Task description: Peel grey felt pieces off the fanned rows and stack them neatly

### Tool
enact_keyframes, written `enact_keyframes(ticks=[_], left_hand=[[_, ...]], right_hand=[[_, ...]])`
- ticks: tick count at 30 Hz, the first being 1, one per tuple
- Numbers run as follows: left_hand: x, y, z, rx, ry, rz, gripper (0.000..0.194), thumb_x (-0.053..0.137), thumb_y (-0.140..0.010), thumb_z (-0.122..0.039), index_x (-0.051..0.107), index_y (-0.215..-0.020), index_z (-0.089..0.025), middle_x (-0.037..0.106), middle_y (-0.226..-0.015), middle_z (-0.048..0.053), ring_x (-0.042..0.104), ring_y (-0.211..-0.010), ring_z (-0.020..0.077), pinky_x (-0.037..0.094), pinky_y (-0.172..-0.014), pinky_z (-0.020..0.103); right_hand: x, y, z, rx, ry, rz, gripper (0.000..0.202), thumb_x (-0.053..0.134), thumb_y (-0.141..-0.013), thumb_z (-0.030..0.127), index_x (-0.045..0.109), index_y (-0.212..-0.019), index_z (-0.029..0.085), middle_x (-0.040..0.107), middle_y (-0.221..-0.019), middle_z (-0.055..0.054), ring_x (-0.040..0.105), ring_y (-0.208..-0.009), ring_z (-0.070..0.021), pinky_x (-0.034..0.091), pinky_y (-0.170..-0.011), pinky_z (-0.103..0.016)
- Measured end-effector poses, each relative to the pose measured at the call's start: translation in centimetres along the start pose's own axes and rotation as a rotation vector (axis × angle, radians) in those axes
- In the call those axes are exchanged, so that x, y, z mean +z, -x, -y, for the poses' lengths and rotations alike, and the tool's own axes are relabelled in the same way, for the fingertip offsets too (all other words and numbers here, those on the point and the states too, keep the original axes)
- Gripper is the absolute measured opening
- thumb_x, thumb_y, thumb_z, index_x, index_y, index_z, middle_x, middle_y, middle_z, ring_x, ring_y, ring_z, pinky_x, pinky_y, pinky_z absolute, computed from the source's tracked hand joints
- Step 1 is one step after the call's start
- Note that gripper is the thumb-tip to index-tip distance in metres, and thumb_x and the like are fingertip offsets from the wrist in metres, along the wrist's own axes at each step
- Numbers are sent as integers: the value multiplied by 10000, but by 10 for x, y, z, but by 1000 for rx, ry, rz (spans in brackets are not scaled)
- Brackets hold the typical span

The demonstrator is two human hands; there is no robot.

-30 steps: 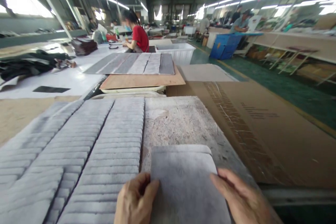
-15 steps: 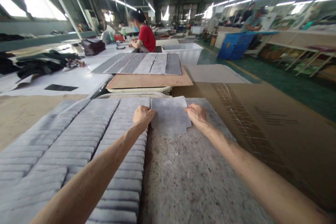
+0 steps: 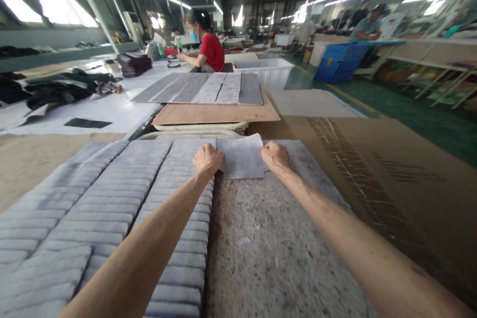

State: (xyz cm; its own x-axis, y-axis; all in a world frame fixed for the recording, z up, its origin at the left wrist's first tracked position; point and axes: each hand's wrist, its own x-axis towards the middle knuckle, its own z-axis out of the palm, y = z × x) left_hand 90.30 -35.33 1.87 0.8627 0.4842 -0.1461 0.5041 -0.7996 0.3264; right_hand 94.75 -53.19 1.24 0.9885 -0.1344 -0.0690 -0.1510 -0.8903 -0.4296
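head view: your left hand (image 3: 207, 159) and right hand (image 3: 275, 155) pinch the sheet's (image 3: 241, 158) side edges. it looks thin, limp and light; hold both edges.

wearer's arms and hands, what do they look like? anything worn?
Two bare forearms run up from the bottom edge, lean, with no sleeve in view. Left hand and right hand are bare too: no gloves, and no watch, band or ring that shows. Fingers are mostly curled under, so rings cannot be ruled out.

Fingertips of left hand (image 3: 207, 158) and right hand (image 3: 275, 154) curled out of sight at grey sheet (image 3: 241, 158) edges; sheet grip unclear; both elbows cut by bottom edge.
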Motion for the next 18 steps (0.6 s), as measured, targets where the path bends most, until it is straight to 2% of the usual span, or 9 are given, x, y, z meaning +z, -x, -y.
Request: enact_keyframes(ticks=[11, 18], left_hand=[[2, -5, -2, -43, -7, -8, 318, 545, -849, -365, 554, -1091, -160, 581, -1102, 70, 576, -975, 190, 493, -822, 398], [0, 2, -4, -66, 14, -13, 315, 532, -855, -382, 557, -1087, -171, 584, -1096, 68, 577, -967, 184, 493, -821, 390]], right_hand=[[5, -1, 0, 20, 30, -13, 290, 527, -883, 359, 564, -1096, 166, 584, -1103, -64, 580, -960, -180, 492, -820, -388], [3, 2, 5, 54, 52, -8, 297, 522, -885, 362, 561, -1101, 162, 582, -1110, -68, 580, -959, -180, 492, -821, -392]])
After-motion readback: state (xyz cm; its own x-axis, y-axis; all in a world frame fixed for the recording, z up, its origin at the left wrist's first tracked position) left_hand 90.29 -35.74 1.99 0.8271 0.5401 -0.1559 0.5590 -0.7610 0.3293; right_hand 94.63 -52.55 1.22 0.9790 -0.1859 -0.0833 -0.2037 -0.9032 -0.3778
